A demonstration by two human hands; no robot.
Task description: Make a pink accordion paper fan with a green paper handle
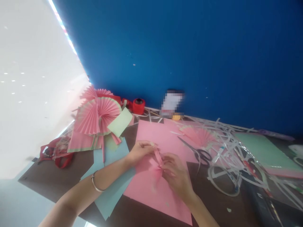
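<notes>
Between my two hands is a pleated strip of pink paper point(158, 156), narrow at the top and fanned out and blurred at its lower end. My left hand point(141, 152) pinches its upper end, where a small pale green bit shows at the fingertips. Lower down, my right hand point(175, 174) has its fingers closed on the pinched middle of the pleats. Both hands are above a large pink sheet of paper point(142, 186) lying on the dark table. Scissors point(197, 151) with dark handles lie to the right of my hands, beside another pink pleated fan point(199, 135).
Finished pink fans point(99, 115) are piled at the back left, with a pale green card point(120, 122) and blue paper point(111, 189) nearby. A red tape roll point(139, 106) stands by the blue wall point(189, 47). Tangled white strips point(227, 157) and green sheets point(267, 151) cover the right.
</notes>
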